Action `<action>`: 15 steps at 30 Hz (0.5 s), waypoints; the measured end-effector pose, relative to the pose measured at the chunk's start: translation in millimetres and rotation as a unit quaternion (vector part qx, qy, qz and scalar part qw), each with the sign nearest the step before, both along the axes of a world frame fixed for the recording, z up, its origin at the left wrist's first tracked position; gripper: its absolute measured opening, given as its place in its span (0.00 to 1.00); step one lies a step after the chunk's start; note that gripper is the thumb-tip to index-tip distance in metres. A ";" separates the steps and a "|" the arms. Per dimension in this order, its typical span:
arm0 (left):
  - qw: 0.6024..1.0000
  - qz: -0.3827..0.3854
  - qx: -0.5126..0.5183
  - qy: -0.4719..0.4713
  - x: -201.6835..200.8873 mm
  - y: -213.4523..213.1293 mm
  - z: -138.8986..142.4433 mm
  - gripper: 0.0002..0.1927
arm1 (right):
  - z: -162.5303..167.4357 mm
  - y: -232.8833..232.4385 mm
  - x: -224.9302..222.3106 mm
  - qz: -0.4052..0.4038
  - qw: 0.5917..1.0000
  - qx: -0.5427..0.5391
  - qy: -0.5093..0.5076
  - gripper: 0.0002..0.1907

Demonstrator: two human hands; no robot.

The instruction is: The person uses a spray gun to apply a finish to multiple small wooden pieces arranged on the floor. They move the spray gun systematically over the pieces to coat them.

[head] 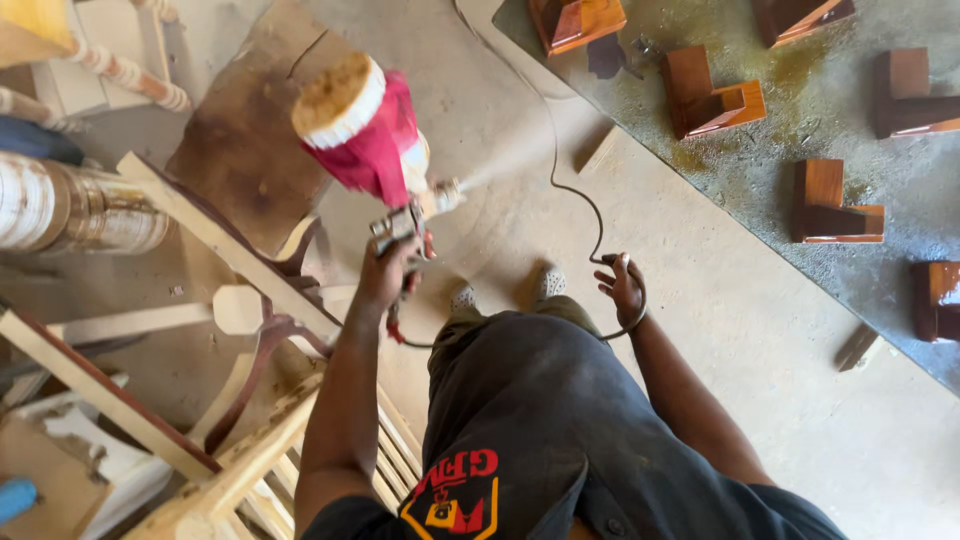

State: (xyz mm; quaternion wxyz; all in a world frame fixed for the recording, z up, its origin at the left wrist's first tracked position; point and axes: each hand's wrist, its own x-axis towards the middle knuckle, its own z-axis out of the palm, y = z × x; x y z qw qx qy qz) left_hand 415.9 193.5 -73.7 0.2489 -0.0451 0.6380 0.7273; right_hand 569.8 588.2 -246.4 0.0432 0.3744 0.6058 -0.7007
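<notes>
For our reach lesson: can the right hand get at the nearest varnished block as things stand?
Probably not: the right hand grips the hose, and the varnished block lies well apart across the floor, though nothing blocks the way.

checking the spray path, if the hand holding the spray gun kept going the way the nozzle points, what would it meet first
The left hand aims the spray gun up-right. That way looks free over bare floor; the first thing in line is probably the varnished wooden block on the grey sheet, though depth is unclear.

dusty concrete floor (pixel 760 330), bare wooden chair frames (pixel 250 440) stacked at left
</notes>
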 end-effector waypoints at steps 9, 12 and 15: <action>0.981 0.085 0.023 0.175 -59.5 -9.1 -25.3 0.10 | 6.0 -62.6 29.9 -0.051 0.998 0.004 -0.033 0.30; 0.978 0.090 0.032 0.188 -56.8 -7.8 -24.9 0.09 | 9.5 -70.4 50.0 -0.070 0.997 0.004 -0.018 0.30; 0.990 -0.011 -0.024 0.136 -32.0 -14.0 -21.7 0.09 | 7.9 -69.0 73.2 -0.104 0.994 -0.016 -0.035 0.31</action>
